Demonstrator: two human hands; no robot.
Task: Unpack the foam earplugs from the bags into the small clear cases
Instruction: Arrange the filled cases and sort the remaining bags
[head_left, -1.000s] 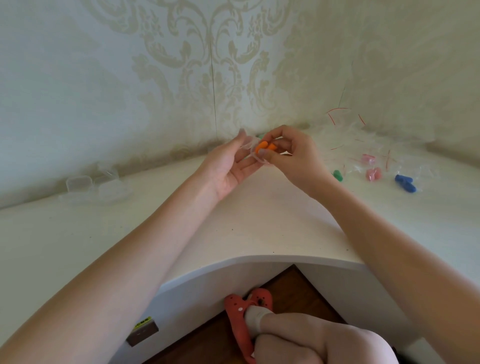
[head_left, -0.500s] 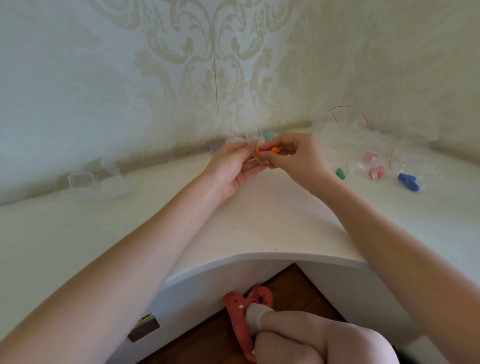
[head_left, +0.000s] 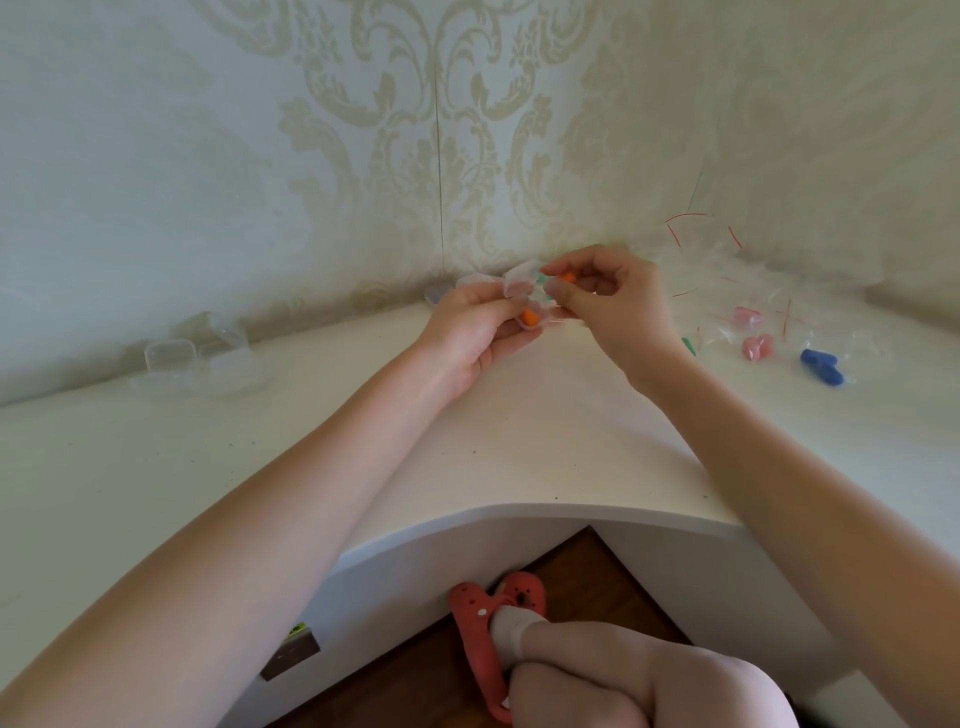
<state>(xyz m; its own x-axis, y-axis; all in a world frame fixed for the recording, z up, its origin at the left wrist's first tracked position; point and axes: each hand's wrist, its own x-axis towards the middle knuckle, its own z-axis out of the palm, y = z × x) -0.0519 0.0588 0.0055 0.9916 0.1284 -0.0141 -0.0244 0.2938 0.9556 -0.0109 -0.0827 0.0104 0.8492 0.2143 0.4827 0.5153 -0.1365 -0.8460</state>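
A white corner desk (head_left: 519, 426) sits against a wall (head_left: 260, 156) with pale swirly wallpaper. Both hands are up over the back corner of the desk. The left hand (head_left: 475, 332) curls its fingers around a small clear case (head_left: 522, 291) with its lid up, and one orange earplug (head_left: 530, 318) sits in it. The right hand (head_left: 608, 296) pinches a second orange earplug (head_left: 566, 278) between its thumb and first finger, just beside the open case. To the right, a heap of little clear bags (head_left: 727, 291) with thin red strips lies on the desk. Near them lie pink earplugs (head_left: 757, 347), blue earplugs (head_left: 822, 366) and a bit of a green earplug (head_left: 688, 345) next to the right wrist. On the left side of the desk there are more clear cases (head_left: 195, 364), well apart from the hands. Under the desk a foot in a red shoe (head_left: 480, 639) rests on a brown wood floor (head_left: 597, 571). A small dark tag (head_left: 290, 656) sticks on the desk front, but its writing is too small to read.
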